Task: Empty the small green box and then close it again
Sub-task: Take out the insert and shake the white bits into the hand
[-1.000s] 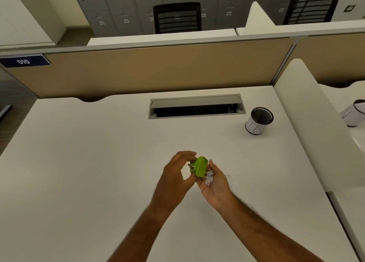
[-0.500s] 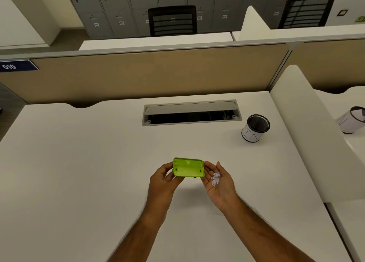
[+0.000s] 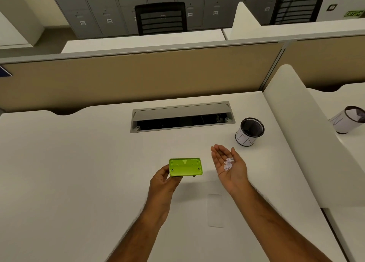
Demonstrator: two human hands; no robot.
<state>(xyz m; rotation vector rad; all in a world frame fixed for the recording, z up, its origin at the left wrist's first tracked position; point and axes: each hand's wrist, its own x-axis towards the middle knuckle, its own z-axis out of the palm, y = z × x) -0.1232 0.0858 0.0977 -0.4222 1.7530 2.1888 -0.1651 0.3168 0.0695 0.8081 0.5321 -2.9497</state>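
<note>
The small green box (image 3: 185,167) is a flat bright-green rectangle held level above the white desk (image 3: 79,173). My left hand (image 3: 164,182) pinches its left end between thumb and fingers. Off to its right, apart from the box, my right hand (image 3: 230,167) is palm up and cupped. A little heap of small white paper bits (image 3: 228,163) lies in that palm. I cannot tell whether the box's lid is closed.
A black mesh pen cup (image 3: 249,132) with a white paper wrap stands at the back right, just beyond my right hand. An open grey cable slot (image 3: 182,116) sits in the desk's far middle. A white divider (image 3: 302,135) bounds the right side. A second cup (image 3: 348,119) is beyond it.
The two hands were together around the tilted box a second ago; now the box is level in my left hand, and my right hand has moved right and forward with the white bits.
</note>
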